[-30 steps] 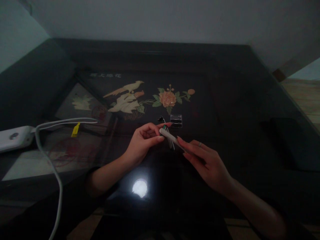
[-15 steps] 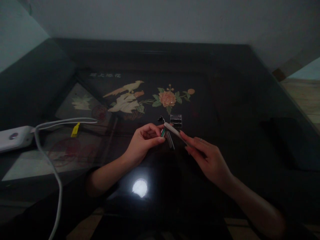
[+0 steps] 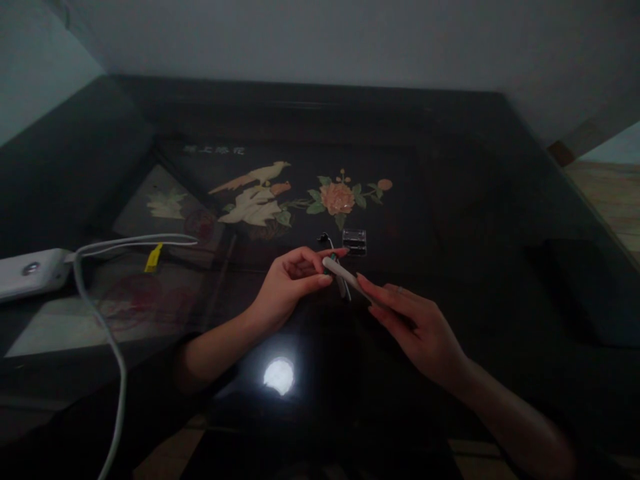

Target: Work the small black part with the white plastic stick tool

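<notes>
Pinching a small green-tipped piece (image 3: 331, 259), too dim to identify, between thumb and curled fingers: left hand (image 3: 290, 287), just left of frame centre, forearm slanting down toward the lower left, palm turned partly upward. Meeting it from the right: right hand (image 3: 420, 327), forearm running to the lower right corner, fingers stretched long and pressed around the lower end of a slim white stick (image 3: 343, 275), a ring (image 3: 399, 289) on one finger. Angled up and leftward, the stick's upper tip touching or just beside the left fingertips; actual contact too dark to tell. Hovering just above a glossy black table (image 3: 475, 200) with a bird-and-flower inlay (image 3: 300, 197) in the upper middle. Lying just beyond the fingertips, slightly right of centre: a small clear plastic case (image 3: 354, 241), with a tiny dark object (image 3: 323, 237) just left of it. Resting at the left edge of the frame: a white device (image 3: 30, 272), its white cable (image 3: 100, 313) looping down to the bottom edge, a yellow tag (image 3: 153, 258) on the cable. Glaring below the hands: a round reflected light (image 3: 279, 376).
</notes>
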`<state>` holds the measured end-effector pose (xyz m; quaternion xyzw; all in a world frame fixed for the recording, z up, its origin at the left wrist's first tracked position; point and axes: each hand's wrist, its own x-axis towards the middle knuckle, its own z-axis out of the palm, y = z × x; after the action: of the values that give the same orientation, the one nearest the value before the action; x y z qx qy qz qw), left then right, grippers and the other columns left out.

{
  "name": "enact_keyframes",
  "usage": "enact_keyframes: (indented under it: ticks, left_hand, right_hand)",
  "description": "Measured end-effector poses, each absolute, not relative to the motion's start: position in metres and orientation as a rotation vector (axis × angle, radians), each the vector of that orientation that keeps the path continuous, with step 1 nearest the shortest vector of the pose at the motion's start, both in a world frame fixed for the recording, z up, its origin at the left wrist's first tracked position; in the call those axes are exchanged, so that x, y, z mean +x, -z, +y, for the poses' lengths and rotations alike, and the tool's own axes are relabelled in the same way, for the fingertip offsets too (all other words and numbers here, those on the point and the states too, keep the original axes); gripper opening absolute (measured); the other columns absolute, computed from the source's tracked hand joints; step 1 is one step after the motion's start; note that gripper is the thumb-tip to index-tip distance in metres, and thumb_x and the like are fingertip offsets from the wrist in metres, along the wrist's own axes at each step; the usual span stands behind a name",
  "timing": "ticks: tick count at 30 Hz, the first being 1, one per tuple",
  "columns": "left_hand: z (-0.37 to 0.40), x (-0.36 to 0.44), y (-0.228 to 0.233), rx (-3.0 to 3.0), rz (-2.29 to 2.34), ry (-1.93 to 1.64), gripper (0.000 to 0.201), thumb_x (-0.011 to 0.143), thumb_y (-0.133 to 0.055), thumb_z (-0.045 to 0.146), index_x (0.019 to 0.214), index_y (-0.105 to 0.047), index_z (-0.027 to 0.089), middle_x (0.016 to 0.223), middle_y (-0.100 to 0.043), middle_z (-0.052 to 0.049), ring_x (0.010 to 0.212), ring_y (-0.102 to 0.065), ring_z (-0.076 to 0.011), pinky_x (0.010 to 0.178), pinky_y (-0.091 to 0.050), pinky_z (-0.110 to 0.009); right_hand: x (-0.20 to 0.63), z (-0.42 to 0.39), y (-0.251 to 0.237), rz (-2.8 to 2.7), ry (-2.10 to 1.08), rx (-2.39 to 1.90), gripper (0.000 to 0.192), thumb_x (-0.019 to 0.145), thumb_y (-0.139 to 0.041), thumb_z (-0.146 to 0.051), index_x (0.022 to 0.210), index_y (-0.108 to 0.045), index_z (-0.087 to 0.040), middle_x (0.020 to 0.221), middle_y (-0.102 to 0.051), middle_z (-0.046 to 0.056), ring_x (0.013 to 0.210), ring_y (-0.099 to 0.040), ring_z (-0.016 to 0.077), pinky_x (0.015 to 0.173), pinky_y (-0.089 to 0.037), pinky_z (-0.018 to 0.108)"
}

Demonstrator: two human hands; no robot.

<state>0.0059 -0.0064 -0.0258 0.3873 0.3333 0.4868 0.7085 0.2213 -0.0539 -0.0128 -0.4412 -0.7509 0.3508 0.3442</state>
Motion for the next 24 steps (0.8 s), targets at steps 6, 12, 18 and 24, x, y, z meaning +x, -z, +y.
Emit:
enact_keyframes:
  ticks: [6, 12, 18, 24]
  left_hand:
    - [-0.0063, 0.0059, 0.0259, 0.848, 0.742, -1.085, 0.023, 0.066, -0.085, 0.017, 0.071, -0.062, 0.017, 0.117, -0.075, -0.011, 0.099, -0.072, -0.0221, 0.083, -0.054, -0.029]
    - [-0.0058, 0.0061, 0.0272, 0.873, 0.749, -1.086, 0.023, 0.065, -0.086, 0.018, 0.067, -0.063, 0.017, 0.087, -0.078, -0.006, 0.103, -0.07, -0.023, 0.087, -0.051, -0.029]
    - [-0.0054, 0.0067, 0.0287, 0.855, 0.792, -1.091, 0.025, 0.061, -0.088, 0.02, 0.066, -0.063, 0.017, 0.074, -0.074, -0.001, 0.094, -0.071, -0.0202, 0.083, -0.05, -0.027]
    - [-0.0056, 0.0066, 0.0247, 0.844, 0.715, -1.079, 0.024, 0.065, -0.086, 0.017, 0.069, -0.063, 0.016, 0.101, -0.078, -0.01, 0.098, -0.071, -0.0216, 0.087, -0.052, -0.03]
  right_hand:
    - [0.2221, -0.0553, 0.0134, -1.947, -0.946, -1.146, 0.043, 0.096, -0.051, -0.017, 0.137, -0.058, -0.027, 0.093, -0.072, 0.003, 0.073, -0.062, 0.0146, 0.065, -0.053, 0.026]
    - [0.2238, -0.0497, 0.0152, -1.911, -0.917, -1.251, 0.043, 0.096, -0.051, -0.017, 0.137, -0.059, -0.025, 0.107, -0.074, 0.007, 0.083, -0.066, 0.0176, 0.07, -0.055, 0.029]
    - [0.2249, -0.0474, 0.0187, -1.901, -0.879, -1.237, 0.043, 0.095, -0.053, -0.016, 0.137, -0.059, -0.023, 0.106, -0.073, 0.008, 0.083, -0.065, 0.0175, 0.071, -0.055, 0.028]
    - [0.2232, -0.049, 0.0148, -1.943, -0.899, -1.124, 0.046, 0.094, -0.053, -0.01, 0.137, -0.058, -0.024, 0.093, -0.071, 0.003, 0.072, -0.06, 0.0132, 0.067, -0.053, 0.024]
